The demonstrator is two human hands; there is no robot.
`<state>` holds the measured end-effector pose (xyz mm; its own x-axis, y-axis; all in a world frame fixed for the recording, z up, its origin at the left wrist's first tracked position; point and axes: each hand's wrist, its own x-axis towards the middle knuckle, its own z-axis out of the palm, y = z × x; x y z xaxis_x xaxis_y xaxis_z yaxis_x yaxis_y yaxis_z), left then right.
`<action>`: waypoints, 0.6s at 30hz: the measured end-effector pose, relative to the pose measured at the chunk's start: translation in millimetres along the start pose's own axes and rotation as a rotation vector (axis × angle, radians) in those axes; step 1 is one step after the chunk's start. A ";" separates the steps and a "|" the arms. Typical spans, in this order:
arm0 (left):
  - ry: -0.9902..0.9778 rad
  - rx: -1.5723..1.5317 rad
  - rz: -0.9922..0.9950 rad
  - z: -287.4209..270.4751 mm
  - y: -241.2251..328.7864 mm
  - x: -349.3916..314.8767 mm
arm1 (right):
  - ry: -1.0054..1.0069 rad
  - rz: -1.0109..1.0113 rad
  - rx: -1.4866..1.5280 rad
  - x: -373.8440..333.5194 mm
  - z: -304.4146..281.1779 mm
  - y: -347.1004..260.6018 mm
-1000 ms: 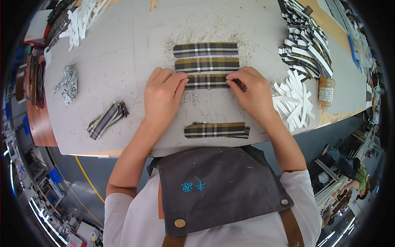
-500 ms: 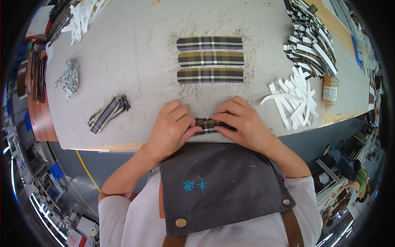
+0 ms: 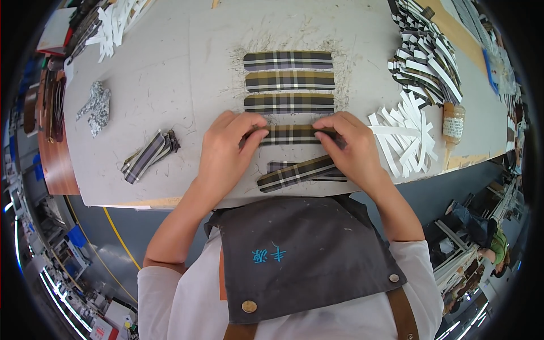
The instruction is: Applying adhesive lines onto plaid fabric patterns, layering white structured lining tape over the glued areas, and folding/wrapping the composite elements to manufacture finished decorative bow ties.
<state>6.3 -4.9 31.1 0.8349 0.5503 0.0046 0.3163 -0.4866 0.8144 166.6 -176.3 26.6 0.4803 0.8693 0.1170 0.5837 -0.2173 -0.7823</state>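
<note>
Between both hands a plaid fabric strip (image 3: 290, 135) lies level, just below a column of three similar strips. My left hand (image 3: 229, 139) pinches its left end between thumb and fingers. On the other end, my right hand (image 3: 351, 141) is closed the same way. The lowest strip of the column (image 3: 289, 104) lies right above the held one. Two more plaid strips cross near the table's front edge, a slanted strip (image 3: 294, 174) on top of another; my right hand partly covers their right side.
The grey table (image 3: 170, 73) has loose threads around the strips. A small bundle of plaid strips (image 3: 148, 156) and a speckled cloth scrap (image 3: 96, 110) lie left. At right are white strips (image 3: 405, 136), a bottle with amber contents (image 3: 453, 123) and a pile of plaid pieces (image 3: 425, 62).
Both hands have moved away from the table's front edge and farther apart, carrying one strip up below the column. Two crossed strips now show near the edge.
</note>
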 end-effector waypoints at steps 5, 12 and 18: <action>0.023 0.352 0.244 4.9 -8.9 13.1 | 0.041 0.008 -0.298 5.8 0.3 -1.7; 0.103 0.667 0.350 43.3 -7.1 58.9 | 0.157 -0.192 -0.644 67.8 37.8 7.6; 0.040 0.831 0.221 17.0 -32.9 42.4 | 0.108 -0.099 -0.790 53.7 33.9 27.3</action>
<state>39.0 22.9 -5.4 0.9048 0.4003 0.1457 0.3884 -0.9157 0.1034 186.1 -120.4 -9.2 0.4395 0.8618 0.2533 0.8981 -0.4268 -0.1062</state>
